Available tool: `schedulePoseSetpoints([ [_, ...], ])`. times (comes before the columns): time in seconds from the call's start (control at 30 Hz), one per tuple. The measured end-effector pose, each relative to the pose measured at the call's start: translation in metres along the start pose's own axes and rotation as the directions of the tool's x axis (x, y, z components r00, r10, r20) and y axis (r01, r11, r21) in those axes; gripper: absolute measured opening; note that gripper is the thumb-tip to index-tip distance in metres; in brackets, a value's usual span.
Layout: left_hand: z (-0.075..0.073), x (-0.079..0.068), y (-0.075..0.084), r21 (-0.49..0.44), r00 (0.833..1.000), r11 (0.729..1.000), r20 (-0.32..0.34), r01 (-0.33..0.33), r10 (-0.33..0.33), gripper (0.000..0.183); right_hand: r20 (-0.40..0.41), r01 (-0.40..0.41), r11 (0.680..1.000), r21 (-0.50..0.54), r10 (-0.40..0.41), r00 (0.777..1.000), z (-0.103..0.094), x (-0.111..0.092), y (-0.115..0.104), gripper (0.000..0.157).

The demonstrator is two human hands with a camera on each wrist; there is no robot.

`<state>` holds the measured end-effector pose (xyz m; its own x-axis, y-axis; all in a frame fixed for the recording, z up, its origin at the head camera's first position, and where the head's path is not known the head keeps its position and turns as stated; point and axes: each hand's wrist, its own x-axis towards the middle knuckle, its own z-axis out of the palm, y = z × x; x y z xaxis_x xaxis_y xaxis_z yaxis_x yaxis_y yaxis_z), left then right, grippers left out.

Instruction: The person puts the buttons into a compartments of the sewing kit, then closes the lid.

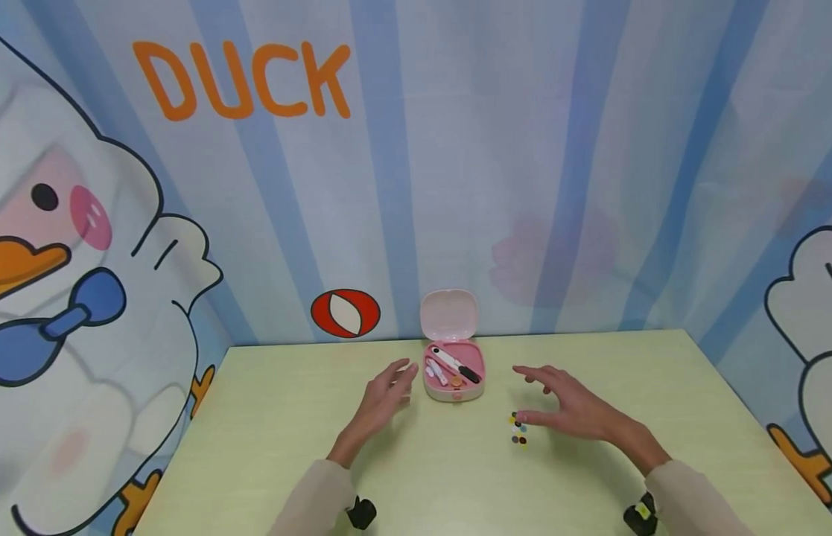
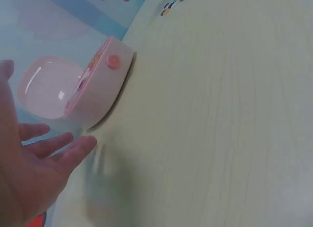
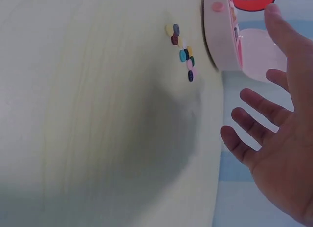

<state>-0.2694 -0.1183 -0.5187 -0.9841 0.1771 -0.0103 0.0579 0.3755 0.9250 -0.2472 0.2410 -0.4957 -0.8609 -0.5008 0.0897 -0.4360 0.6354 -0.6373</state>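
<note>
A small pink box (image 1: 453,396) stands at the back of the table with its lid (image 1: 449,316) raised. Inside it lie a white pen-like tool with a black end (image 1: 457,365), a white item (image 1: 436,371) and a small round orange-brown piece (image 1: 456,381). My left hand (image 1: 382,402) hovers just left of the box, fingers relaxed, holding nothing. To the right of the box, my right hand (image 1: 573,402) is held over the table with spread fingers and nothing in its grasp. Several small coloured buttons (image 3: 183,55) lie in a cluster near its thumb.
The pale yellow table (image 1: 429,469) meets a blue striped curtain (image 1: 456,164) printed with ducks right behind the box. A red and white ball (image 1: 330,313) is printed on the curtain, left of the lid.
</note>
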Motion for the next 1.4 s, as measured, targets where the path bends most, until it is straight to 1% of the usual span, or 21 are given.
schedulePoseSetpoints([
  [0.17,0.009,0.013,-0.006,-0.065,0.998,0.996,-0.018,0.063,-0.065,0.078,0.024,0.01,0.998,0.062,-0.011,1.0,0.003,0.0,0.012,0.07],
  [0.33,0.017,0.025,-0.011,-0.083,0.993,0.991,-0.043,0.106,-0.11,0.065,0.04,0.037,0.991,0.126,-0.042,0.998,0.008,0.0,0.026,0.054],
  [0.47,0.02,0.033,-0.013,-0.107,0.988,0.984,-0.052,0.141,-0.147,0.055,0.038,0.032,0.988,0.152,-0.038,0.999,0.015,0.0,0.036,0.044],
  [0.6,0.02,0.039,-0.011,-0.143,0.982,0.973,-0.02,0.181,-0.186,0.052,0.038,-0.011,0.991,0.136,0.006,0.999,0.019,0.0,0.037,0.04],
  [0.67,0.018,0.042,-0.01,-0.143,0.98,0.97,0.0,0.195,-0.197,0.051,0.034,-0.019,0.991,0.129,0.015,0.999,0.021,0.001,0.037,0.038],
  [0.77,0.015,0.044,-0.008,-0.148,0.976,0.965,0.024,0.216,-0.215,0.047,0.018,-0.007,0.994,0.112,0.005,1.0,0.023,0.002,0.038,0.033],
  [0.93,0.012,0.048,-0.008,-0.155,0.968,0.955,0.052,0.251,-0.246,0.042,-0.012,0.033,0.997,0.066,-0.032,0.999,0.028,0.004,0.039,0.019],
  [1.03,0.011,0.049,-0.007,-0.162,0.963,0.949,0.062,0.269,-0.262,0.04,-0.027,0.048,0.998,0.052,-0.047,0.999,0.03,0.004,0.039,0.015],
  [1.2,0.009,0.051,-0.003,-0.187,0.957,0.939,0.076,0.288,-0.279,0.036,-0.039,0.043,0.998,0.052,-0.041,0.998,0.031,0.006,0.038,0.01],
  [1.4,0.01,0.054,-0.004,-0.224,0.952,0.925,0.089,0.306,-0.293,0.032,-0.021,0.036,0.999,0.035,-0.035,0.999,0.029,0.007,0.037,0.006],
])
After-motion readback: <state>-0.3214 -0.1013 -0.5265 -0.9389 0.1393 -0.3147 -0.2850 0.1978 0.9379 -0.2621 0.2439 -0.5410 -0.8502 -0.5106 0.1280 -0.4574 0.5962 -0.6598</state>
